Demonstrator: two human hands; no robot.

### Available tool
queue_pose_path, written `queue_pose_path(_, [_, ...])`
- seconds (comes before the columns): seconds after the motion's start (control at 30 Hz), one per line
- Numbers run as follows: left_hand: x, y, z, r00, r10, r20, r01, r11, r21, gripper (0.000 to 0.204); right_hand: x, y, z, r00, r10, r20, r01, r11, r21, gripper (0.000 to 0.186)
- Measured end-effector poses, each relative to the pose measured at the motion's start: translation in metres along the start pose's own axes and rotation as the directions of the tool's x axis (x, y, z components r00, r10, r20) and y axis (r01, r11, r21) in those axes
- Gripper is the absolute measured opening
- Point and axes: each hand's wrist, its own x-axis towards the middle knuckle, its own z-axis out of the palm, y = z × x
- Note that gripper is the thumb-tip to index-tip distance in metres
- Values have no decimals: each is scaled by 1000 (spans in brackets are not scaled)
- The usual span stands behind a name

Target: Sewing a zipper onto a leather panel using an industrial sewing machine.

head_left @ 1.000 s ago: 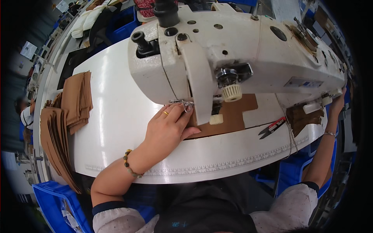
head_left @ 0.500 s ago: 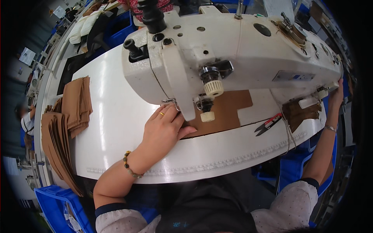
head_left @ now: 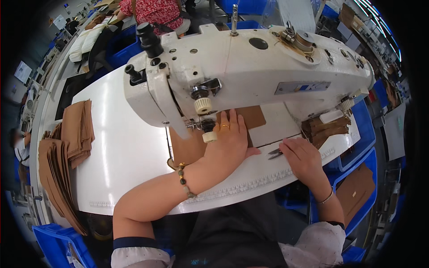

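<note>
A brown flat fabric or leather-like panel point(head_left: 187, 143) lies under the head of a white sewing machine point(head_left: 232, 76). My left hand point(head_left: 229, 139) rests on the panel, palm down, its fingers stretched forward past the tension knobs and its thumb out to the right. Just right of it, my right hand point(head_left: 304, 161) is closed around a pair of thread snips point(head_left: 275, 153). Only their grey blades show, pointing left toward my left thumb; the fingers hide the handles. The machine's needle area is mostly hidden behind its own head.
Stacks of brown cut pieces point(head_left: 77, 131) sit at the table's left edge. More dark brown pieces point(head_left: 328, 129) lie below the machine's right end. A printed ruler strip point(head_left: 250, 184) follows the front edge. Blue bins point(head_left: 371, 156) flank the table. Another person point(head_left: 154, 15) sits beyond.
My right hand has come from the machine's right end to the table and taken hold of the snips. My left hand has slid right, and the panel now extends left of the machine's head.
</note>
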Motion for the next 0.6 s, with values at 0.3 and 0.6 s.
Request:
queue_pose_path(0.3, [-84, -14, -58, 969, 150, 195, -97, 962, -256, 82, -39, 17, -7, 978, 191, -83, -203, 963, -178, 27])
queue_pose_path(0.6, [-119, -48, -82, 970, 173, 172, -125, 958, -257, 64, -9, 8, -22, 961, 265, -80, -273, 954, -120, 9])
